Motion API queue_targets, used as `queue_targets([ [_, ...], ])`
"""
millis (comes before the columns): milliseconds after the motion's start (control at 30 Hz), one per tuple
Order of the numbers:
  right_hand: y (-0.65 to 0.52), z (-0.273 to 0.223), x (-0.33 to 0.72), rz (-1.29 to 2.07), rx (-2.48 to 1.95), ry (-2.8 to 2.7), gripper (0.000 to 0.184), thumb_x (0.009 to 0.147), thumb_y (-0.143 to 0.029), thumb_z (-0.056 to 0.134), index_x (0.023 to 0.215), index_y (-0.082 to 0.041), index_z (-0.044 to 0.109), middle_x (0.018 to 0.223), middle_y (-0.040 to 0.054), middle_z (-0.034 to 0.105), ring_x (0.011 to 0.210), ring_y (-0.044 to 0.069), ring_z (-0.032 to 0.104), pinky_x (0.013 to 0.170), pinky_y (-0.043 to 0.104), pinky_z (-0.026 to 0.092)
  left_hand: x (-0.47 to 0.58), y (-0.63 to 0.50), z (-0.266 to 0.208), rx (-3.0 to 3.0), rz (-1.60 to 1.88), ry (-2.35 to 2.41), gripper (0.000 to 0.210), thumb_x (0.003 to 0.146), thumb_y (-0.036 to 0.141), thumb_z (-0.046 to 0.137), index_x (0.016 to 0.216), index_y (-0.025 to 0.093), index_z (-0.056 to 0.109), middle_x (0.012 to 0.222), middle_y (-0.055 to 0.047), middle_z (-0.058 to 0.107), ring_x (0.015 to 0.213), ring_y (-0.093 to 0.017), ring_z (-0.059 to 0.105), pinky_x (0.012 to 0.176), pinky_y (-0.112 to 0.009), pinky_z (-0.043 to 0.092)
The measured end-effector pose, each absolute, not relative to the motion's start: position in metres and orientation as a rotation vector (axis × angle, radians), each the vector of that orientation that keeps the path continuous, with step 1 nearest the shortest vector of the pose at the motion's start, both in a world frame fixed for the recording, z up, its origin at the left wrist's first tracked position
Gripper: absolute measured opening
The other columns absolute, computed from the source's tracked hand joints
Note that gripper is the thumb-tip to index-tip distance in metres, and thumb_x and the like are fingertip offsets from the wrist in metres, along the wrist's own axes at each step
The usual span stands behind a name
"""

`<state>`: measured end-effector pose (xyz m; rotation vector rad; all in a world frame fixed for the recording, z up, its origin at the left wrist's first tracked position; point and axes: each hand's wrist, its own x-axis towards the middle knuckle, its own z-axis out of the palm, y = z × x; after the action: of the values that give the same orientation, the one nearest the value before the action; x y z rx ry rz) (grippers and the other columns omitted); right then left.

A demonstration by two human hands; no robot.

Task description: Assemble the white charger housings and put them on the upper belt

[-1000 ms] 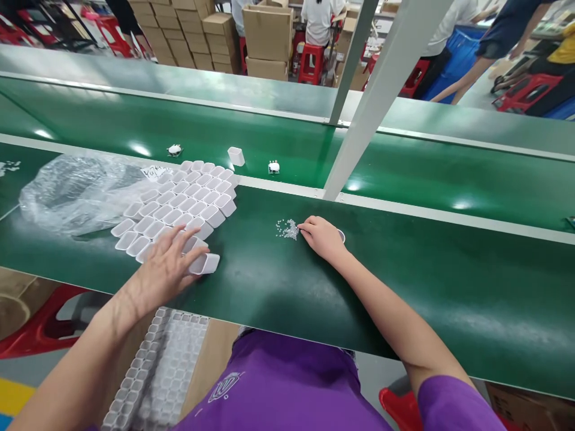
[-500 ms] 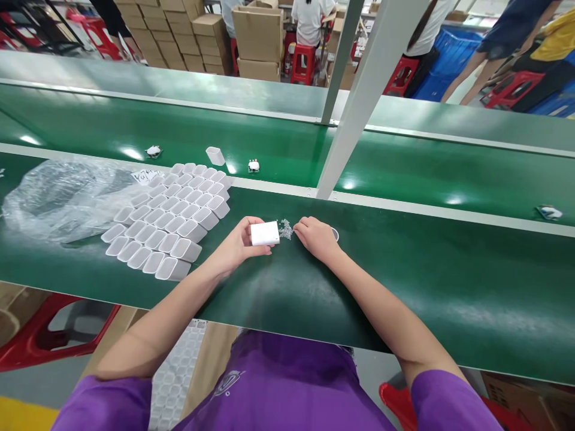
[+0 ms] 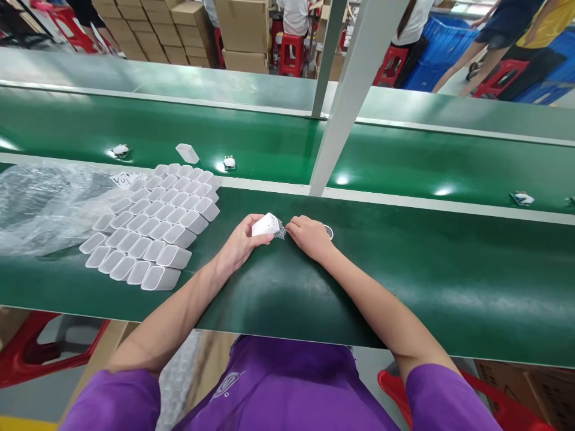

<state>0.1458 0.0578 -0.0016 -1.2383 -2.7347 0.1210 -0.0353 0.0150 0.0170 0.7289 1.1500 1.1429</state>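
Observation:
My left hand [image 3: 242, 240] grips a small white plastic housing [image 3: 266, 224] between thumb and fingers, tilted just above the green work surface. Right beside it lies a little heap of tiny clear parts [image 3: 282, 230], partly covered by the housing. My right hand [image 3: 309, 237] rests at the other side of the heap, fingertips pinched together against its edge; whatever they hold is too small to make out. Behind that wrist shows part of a white-rimmed oval piece [image 3: 330, 231]. To the left stand rows of open white plastic shells [image 3: 155, 227].
A clear plastic bag [image 3: 49, 206] lies left of the shells. Beyond a metal rail, the green belt [image 3: 269, 134] carries a loose shell [image 3: 187, 153] and several small white assemblies [image 3: 229, 162]. A grey post [image 3: 336, 120] rises ahead. People sit and stand past the far ledge.
The white housing has turned in my left hand, its end now tilted up and nearer the heap. My right hand stays pinched by the parts. Items on the belt have shifted left in view.

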Motion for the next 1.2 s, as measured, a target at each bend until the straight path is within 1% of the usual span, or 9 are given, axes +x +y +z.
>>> queue_targets([
  [133,0.048,0.003,0.152,0.193,-1.237,-2.638,0.021,0.098,-0.017,0.046,0.093,-0.015,0.067,0.094,0.0088,0.068,0.086,0.018,0.062,0.068,0.028,0.046,-0.036,0.012,0.013,0.861,1.125,1.168,0.05,0.052,0.026,0.086,0.094,0.014,0.06,0.084,-0.001,0.066,0.072,-0.011,0.059,0.06,-0.02,0.048],
  [267,0.018,0.017,0.162,0.601,-1.077,-2.103,0.014,0.095,-0.02,0.052,0.094,-0.018,0.066,0.09,0.0042,0.068,0.077,0.013,0.062,0.064,0.023,0.051,-0.033,0.001,0.008,0.949,1.045,1.076,0.052,0.059,0.024,0.084,0.098,0.018,0.05,0.089,-0.002,0.066,0.077,-0.014,0.064,0.068,-0.025,0.053],
  [400,-0.011,0.026,0.163,0.912,-0.964,-1.769,0.011,0.092,-0.023,0.056,0.092,-0.018,0.066,0.088,0.0036,0.067,0.074,0.012,0.063,0.061,0.023,0.054,-0.023,-0.013,0.006,0.895,0.942,0.992,0.057,0.064,0.024,0.082,0.101,0.024,0.038,0.078,0.004,0.062,0.059,-0.013,0.062,0.05,-0.023,0.05],
  [500,-0.017,0.025,0.16,1.101,-0.973,-1.601,0.012,0.091,-0.026,0.058,0.092,-0.018,0.066,0.088,0.0035,0.065,0.071,0.012,0.063,0.06,0.024,0.056,-0.016,-0.019,0.009,0.844,0.996,0.956,0.061,0.065,0.024,0.08,0.115,0.026,0.045,0.087,0.002,0.061,0.055,-0.008,0.055,0.046,-0.019,0.047],
  [600,-0.015,0.023,0.16,1.193,-0.983,-1.498,0.011,0.09,-0.027,0.06,0.091,-0.018,0.067,0.087,0.0027,0.063,0.07,0.011,0.063,0.06,0.024,0.058,-0.013,-0.019,0.013,0.749,1.023,0.868,0.06,0.07,0.031,0.074,0.126,0.024,0.053,0.096,-0.002,0.063,0.065,-0.011,0.058,0.053,-0.022,0.051],
  [700,-0.014,0.025,0.163,1.137,-1.019,-1.485,0.011,0.091,-0.027,0.06,0.091,-0.02,0.069,0.089,0.0034,0.065,0.074,0.013,0.064,0.061,0.025,0.059,-0.013,-0.018,0.016,0.686,0.986,0.868,0.051,0.076,0.035,0.067,0.122,0.017,0.059,0.098,-0.007,0.067,0.074,-0.017,0.063,0.062,-0.028,0.055],
  [767,-0.014,0.027,0.165,1.054,-1.044,-1.501,0.012,0.091,-0.025,0.059,0.092,-0.021,0.07,0.092,0.004,0.067,0.075,0.013,0.064,0.062,0.026,0.059,-0.013,-0.019,0.016,0.708,0.976,0.891,0.048,0.076,0.034,0.07,0.119,0.018,0.059,0.1,-0.007,0.069,0.08,-0.02,0.066,0.068,-0.031,0.056],
  [967,-0.017,0.032,0.165,0.654,-1.067,-1.657,0.013,0.089,-0.015,0.062,0.091,-0.023,0.072,0.087,0.002,0.068,0.077,0.013,0.064,0.066,0.027,0.057,-0.011,-0.026,0.014,0.86,1.082,0.898,0.042,0.071,0.025,0.08,0.1,0.025,0.05,0.079,0.003,0.068,0.074,-0.014,0.068,0.073,-0.027,0.057],
  [1200,-0.021,0.031,0.161,0.43,-1.043,-1.741,0.021,0.089,-0.011,0.061,0.097,-0.026,0.073,0.087,0.0006,0.069,0.079,0.013,0.066,0.071,0.026,0.058,-0.007,-0.032,0.018,1.023,1.118,1.03,0.046,0.072,0.031,0.079,0.099,0.025,0.042,0.113,-0.006,0.069,0.103,-0.022,0.068,0.087,-0.037,0.057],
])
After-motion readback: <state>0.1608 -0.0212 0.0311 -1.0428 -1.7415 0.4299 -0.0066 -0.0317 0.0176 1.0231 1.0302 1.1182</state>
